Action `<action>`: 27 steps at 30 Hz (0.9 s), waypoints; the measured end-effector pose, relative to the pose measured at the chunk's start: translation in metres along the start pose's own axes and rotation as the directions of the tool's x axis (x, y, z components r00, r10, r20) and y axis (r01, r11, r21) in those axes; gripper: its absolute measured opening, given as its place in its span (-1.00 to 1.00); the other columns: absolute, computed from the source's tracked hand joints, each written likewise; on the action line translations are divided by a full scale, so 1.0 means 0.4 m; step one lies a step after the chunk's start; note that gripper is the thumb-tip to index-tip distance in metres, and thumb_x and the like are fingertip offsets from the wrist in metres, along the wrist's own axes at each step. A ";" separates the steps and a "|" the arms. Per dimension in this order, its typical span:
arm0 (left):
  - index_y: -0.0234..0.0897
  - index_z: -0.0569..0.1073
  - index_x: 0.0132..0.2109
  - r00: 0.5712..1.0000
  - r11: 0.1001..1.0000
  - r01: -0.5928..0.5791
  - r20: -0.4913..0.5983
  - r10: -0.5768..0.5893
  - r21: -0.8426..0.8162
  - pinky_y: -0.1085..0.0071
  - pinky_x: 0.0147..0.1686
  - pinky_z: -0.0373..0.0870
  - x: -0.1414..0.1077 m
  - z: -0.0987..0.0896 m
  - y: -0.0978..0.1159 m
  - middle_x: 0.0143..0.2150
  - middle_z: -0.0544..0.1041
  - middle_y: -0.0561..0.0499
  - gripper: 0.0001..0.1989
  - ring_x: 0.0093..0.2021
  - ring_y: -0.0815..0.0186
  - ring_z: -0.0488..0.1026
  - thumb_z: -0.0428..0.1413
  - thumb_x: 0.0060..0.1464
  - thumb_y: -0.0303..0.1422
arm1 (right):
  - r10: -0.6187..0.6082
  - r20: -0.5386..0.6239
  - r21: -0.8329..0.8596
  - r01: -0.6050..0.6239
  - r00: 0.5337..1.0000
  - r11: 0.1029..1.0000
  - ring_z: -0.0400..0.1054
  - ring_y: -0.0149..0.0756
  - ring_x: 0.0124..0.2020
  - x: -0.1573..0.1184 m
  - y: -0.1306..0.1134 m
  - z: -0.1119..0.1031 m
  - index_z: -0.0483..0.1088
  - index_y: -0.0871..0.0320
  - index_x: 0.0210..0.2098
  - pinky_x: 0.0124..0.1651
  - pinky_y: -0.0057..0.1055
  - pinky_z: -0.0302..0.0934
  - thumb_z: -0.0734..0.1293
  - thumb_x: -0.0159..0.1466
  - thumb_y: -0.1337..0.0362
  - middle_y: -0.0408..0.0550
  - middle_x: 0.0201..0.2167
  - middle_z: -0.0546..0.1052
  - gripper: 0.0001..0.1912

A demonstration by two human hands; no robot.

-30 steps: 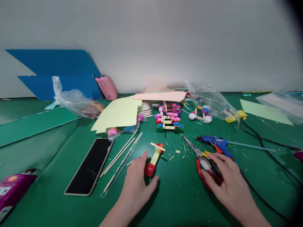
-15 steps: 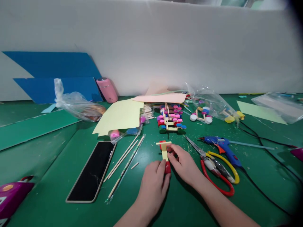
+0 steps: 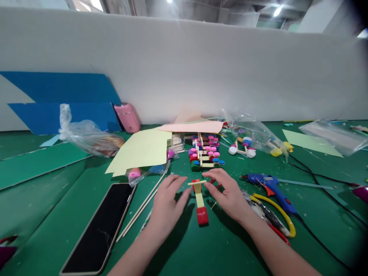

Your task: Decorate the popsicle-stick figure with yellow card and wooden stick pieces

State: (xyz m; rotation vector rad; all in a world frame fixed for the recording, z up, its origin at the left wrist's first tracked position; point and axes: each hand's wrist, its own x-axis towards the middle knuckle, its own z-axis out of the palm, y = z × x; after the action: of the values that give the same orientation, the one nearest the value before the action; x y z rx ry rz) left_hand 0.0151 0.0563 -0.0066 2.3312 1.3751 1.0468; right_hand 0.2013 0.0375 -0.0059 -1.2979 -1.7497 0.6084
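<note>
Between my hands a small toy car rests on the green tabletop. It has a pale yellow strip (image 3: 199,199) as its body, red wheels (image 3: 202,216) at the near end and more red at the far end. A short thin stick (image 3: 196,183) lies across its far end. My left hand (image 3: 169,201) is open to the left of the car, thumb and fingers apart, touching nothing. On the other side, my right hand (image 3: 228,193) has its fingers curved and spread; its thumb is close to the stick's right end, and contact there is unclear.
Several similar toy cars (image 3: 205,153) stand beyond my hands. To the right lie a blue glue gun (image 3: 271,184) with its cord, and scissors with a yellow handle (image 3: 287,195), partly behind my right arm. At left are a phone (image 3: 100,230) and thin wooden sticks (image 3: 140,209).
My left hand has let go of the toy car's near red wheels and moved left, its fingers spreading. The right hand's fingers have opened around the stick's end. The view has tilted up.
</note>
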 end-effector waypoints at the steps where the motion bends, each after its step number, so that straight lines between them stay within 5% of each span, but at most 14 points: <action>1: -0.31 0.43 -0.16 0.999 0.999 0.007 0.046 -0.005 -0.048 0.25 -0.21 0.39 0.020 -0.001 -0.004 -0.19 0.44 -0.13 -0.79 -0.17 0.20 0.40 0.04 0.03 -0.38 | -0.013 0.008 0.004 0.013 1.000 1.000 0.31 -0.33 -0.26 0.005 0.000 0.001 0.35 0.09 -0.12 -0.17 -0.36 0.24 0.20 0.23 0.28 -0.02 -0.19 0.35 -0.77; 7: -0.23 0.46 -0.24 0.970 0.986 -0.029 0.234 0.067 -0.162 0.34 -0.31 0.38 0.068 -0.006 -0.008 -0.34 0.51 -0.01 -0.85 -0.31 0.28 0.43 0.06 0.01 -0.42 | -0.038 0.052 0.003 0.038 0.998 0.999 0.30 -0.30 -0.18 0.015 0.009 0.008 0.39 0.07 -0.16 -0.14 -0.37 0.23 0.21 0.23 0.33 -0.04 -0.22 0.35 -0.79; 18: -0.28 0.48 -0.30 0.951 0.959 -0.210 0.187 0.246 -0.189 0.44 -0.45 0.29 0.072 0.014 -0.018 -0.46 0.53 0.02 -0.86 -0.46 0.37 0.39 0.01 0.06 -0.46 | -0.020 0.041 0.059 0.017 0.999 0.998 0.30 -0.32 -0.22 0.010 0.032 0.009 0.44 0.07 -0.22 -0.15 -0.38 0.22 0.22 0.23 0.33 -0.06 -0.28 0.37 -0.81; 27: -0.29 0.48 -0.27 0.938 0.952 -0.248 0.201 0.282 -0.179 0.44 -0.44 0.28 0.074 0.019 -0.018 -0.46 0.49 0.01 -0.83 -0.44 0.35 0.37 -0.01 0.07 -0.48 | -0.010 0.036 0.073 0.007 0.999 0.997 0.31 -0.35 -0.24 0.010 0.034 0.006 0.45 0.07 -0.23 -0.17 -0.41 0.22 0.23 0.22 0.35 -0.09 -0.30 0.39 -0.81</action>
State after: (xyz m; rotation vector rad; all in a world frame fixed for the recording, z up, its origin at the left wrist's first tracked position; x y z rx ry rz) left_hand 0.0244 0.0859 -0.0025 2.4769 0.8842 0.8848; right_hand 0.2059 0.0463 -0.0164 -1.2357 -1.7462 0.6884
